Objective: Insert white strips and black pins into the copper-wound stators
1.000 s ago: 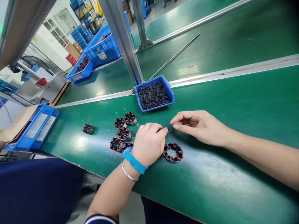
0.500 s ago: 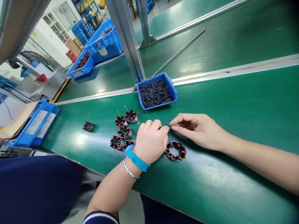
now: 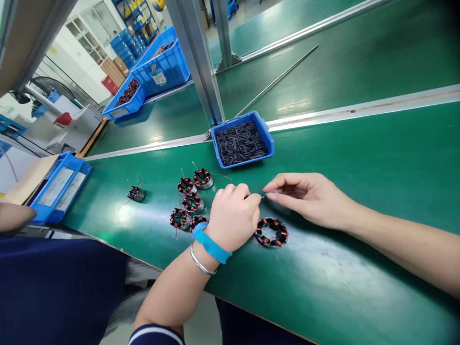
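My left hand [image 3: 233,217], with a blue wristband and a silver bangle, is closed in a pinch on a thin wire end. My right hand [image 3: 308,197] faces it, its fingertips pinched on a small black sleeve at the same spot. Just below the two hands a ring-shaped stator with copper windings [image 3: 272,232] lies flat on the green table mat [image 3: 372,183]. Several smaller wound coils [image 3: 191,201] sit to the left of my left hand. A blue tray of short black sleeves [image 3: 242,139] stands beyond the hands.
One lone coil [image 3: 136,193] lies further left. A flat blue bin [image 3: 57,187] rests at the table's left end, near another person's forearm [image 3: 4,217]. A metal post [image 3: 198,54] rises behind the tray. Blue crates [image 3: 159,67] stand at the back, and a thin rod [image 3: 274,80] lies there.
My hands have stayed pinched together with barely any shift. Another person's forearm has come into view at the left edge.
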